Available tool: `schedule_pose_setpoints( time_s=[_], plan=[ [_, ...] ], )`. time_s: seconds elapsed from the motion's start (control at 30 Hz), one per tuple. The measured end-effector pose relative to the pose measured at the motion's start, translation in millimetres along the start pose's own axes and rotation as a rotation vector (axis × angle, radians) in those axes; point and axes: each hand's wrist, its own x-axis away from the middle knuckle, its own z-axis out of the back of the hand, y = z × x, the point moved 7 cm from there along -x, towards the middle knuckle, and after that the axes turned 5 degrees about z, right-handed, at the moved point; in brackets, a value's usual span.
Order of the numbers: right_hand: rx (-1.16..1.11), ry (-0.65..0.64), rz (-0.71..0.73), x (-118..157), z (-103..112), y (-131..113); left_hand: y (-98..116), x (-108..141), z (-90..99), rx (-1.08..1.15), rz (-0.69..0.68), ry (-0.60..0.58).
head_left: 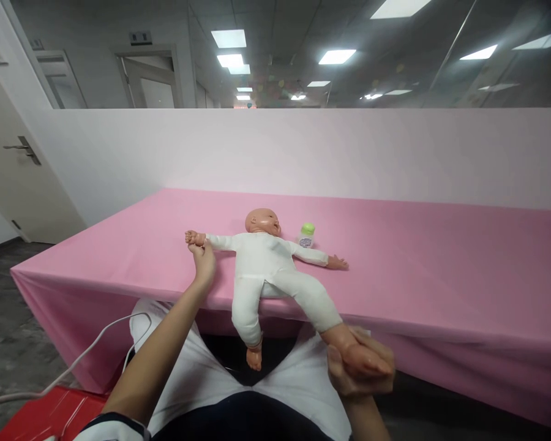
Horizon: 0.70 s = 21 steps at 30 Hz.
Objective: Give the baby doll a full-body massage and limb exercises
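A baby doll in a white cloth suit lies on its back on the pink-covered table, legs over the front edge and head turned to the right. My left hand is closed around the doll's wrist on the left side of the view. Lower right, my right hand wraps the doll's foot, holding that leg out past the edge. The doll's other foot hangs free. Beside its head and outstretched right-side arm stands a small clear bottle with a green cap.
A white low wall with glass above runs behind the table. My white-trousered legs are under the table's front edge. A red stool or box and a pale cable are at lower left. A door stands far left.
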Motion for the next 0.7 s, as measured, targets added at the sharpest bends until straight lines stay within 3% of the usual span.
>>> schedule_pose_setpoints(
  time_s=[0.1, 0.17, 0.33, 0.4, 0.5, 0.7],
  plan=[
    [0.052, 0.056, 0.08, 25, 12, 0, -5, -3, 4.4, 0.004, 0.079, 0.042],
    [0.04, 0.022, 0.087, 31, 13, -2, -4, -1, 4.8, 0.005, 0.097, 0.049],
    [-0.013, 0.027, 0.115, 1, 4, -20, 17, 12, -0.3, -0.017, -0.054, -0.006],
    [-0.052, -0.014, 0.166, -22, -11, -33, 31, 21, -6.3, -0.049, -0.181, -0.063],
    [-0.156, -0.207, 0.235, -54, -49, -57, 48, 38, -21.1, -0.128, -0.374, -0.22],
    [-0.231, -0.487, 0.104, -73, -108, -75, 70, 68, -44.5, -0.299, -0.75, -0.526]
  ],
)
